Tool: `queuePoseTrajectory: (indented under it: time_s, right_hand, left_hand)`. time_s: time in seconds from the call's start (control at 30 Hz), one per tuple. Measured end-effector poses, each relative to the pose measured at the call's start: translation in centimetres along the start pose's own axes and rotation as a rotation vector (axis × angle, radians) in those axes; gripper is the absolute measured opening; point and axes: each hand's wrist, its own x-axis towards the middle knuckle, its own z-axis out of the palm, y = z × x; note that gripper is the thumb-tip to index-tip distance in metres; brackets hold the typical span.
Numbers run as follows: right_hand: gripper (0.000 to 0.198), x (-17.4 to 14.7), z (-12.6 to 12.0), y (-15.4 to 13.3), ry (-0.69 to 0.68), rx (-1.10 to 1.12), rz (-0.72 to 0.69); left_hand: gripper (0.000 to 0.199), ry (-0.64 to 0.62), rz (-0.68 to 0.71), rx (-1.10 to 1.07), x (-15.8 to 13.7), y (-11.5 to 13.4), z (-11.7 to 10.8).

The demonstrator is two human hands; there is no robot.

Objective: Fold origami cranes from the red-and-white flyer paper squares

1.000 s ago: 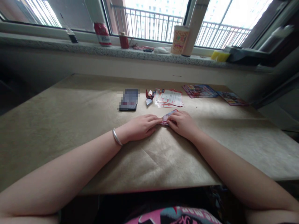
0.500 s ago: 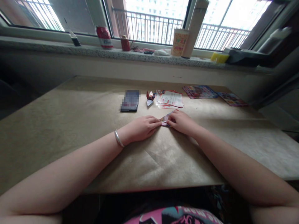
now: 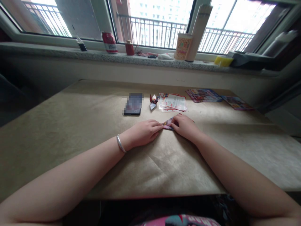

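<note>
A small folded paper with a colourful print lies on the table between my two hands. My left hand, a silver bangle at its wrist, has its fingers close together and their tips on the paper's left corner. With bent fingers, my right hand pinches the paper's right part and covers much of it. Just beyond lie a folded paper figure with pointed flaps and a loose pile of white printed sheets with red edges.
A dark phone-like object, partly pixelated, lies left of the paper figure. Colourful printed sheets are stacked at the back right, with another stack beside them. The windowsill holds a red can, a paper cup and a yellow object.
The whole view has shifted slightly, so everything sits a little lower and further right. Both hands stay at the folded paper, and a bit more of it shows beside my right fingers.
</note>
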Motion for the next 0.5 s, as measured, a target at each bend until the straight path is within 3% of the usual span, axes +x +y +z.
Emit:
queuePoseTrajectory:
  time_s: [0.23,0.5]
  right_hand:
    - [0.014,-0.2,-0.2,-0.1,-0.002,0.0,0.003]
    - [0.028,-0.8,-0.7,-2.4,0.068,-0.285,-0.11]
  left_hand:
    - [0.034,-0.008,0.002,0.021,0.0,0.0,-0.2]
    - [0.035,0.014,0.014,0.01,-0.1,-0.3,0.4]
